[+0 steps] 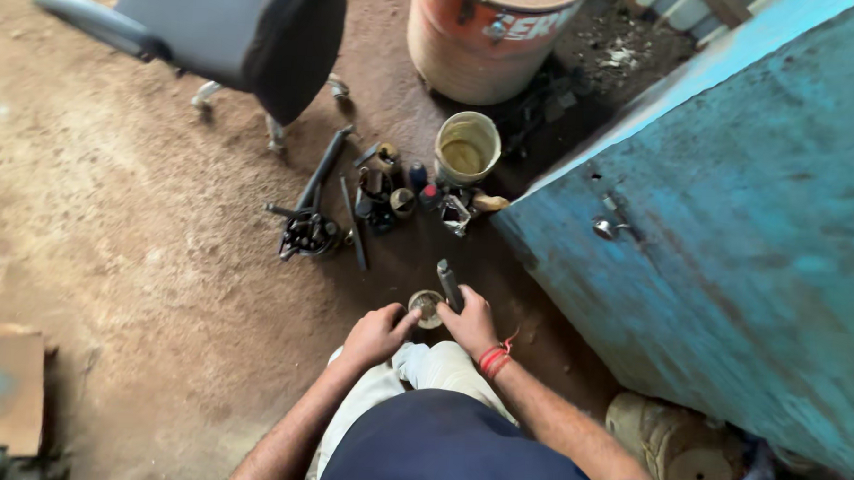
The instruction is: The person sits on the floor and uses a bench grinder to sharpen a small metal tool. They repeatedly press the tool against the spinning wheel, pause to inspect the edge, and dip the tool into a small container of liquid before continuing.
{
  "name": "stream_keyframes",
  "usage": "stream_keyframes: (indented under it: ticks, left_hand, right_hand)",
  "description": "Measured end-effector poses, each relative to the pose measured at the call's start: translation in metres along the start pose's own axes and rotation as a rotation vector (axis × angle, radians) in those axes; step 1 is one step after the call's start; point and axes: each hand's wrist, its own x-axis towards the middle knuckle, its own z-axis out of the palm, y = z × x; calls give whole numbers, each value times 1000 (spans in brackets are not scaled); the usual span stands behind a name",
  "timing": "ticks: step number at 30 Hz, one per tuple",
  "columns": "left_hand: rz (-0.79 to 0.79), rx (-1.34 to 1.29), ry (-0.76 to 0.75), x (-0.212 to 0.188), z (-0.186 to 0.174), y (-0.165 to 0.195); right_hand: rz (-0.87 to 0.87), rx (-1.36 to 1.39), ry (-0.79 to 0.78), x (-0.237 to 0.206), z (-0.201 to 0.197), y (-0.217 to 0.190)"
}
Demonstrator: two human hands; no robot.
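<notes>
The left hand (376, 333) curls closed against a small round metal part (427, 306) on the dirt floor (142, 258); the right hand (470, 322) grips a dark metal tool (449, 283) above it.

We see a small round metal ring-shaped part (427, 306) lying flat on the dirt floor, and a dark metal rod-like tool (449, 283) standing tilted just beside it.

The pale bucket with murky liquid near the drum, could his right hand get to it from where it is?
Probably yes: the right hand is low, and only small tools lie before the bucket.
</notes>
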Motion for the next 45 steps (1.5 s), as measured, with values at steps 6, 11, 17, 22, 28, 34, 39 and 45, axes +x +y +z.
stream_keyframes:
  ticks: [6, 11, 17, 22, 28, 34, 39, 45]
  left_hand:
    - [34, -249, 7, 102, -38, 23]
    - [19, -491, -86, 222, -71, 51]
    - [-207, -608, 2, 319, -94, 99]
    - [-89, -407, 189, 383, -101, 122]
    - [469, 434, 417, 446, -74, 111]
    - [-87, -507, 263, 606, 9, 68]
    - [-141, -334, 342, 731, 65, 26]
    - [-86, -494, 410, 817, 124, -18]
  right_hand:
    - [57, 116, 162, 113, -23, 0]
    - [375, 415, 347, 204, -54, -15]
    - [524, 641, 652, 328, -96, -25]
    - [649, 780, 839, 428, -116, -6]
    - [796, 724, 828, 535, -110, 84]
    - [837, 808, 997, 613, -52, 229]
    - [962, 851, 993, 656, -5, 306]
    - [954, 767, 918, 693, 30, 368]
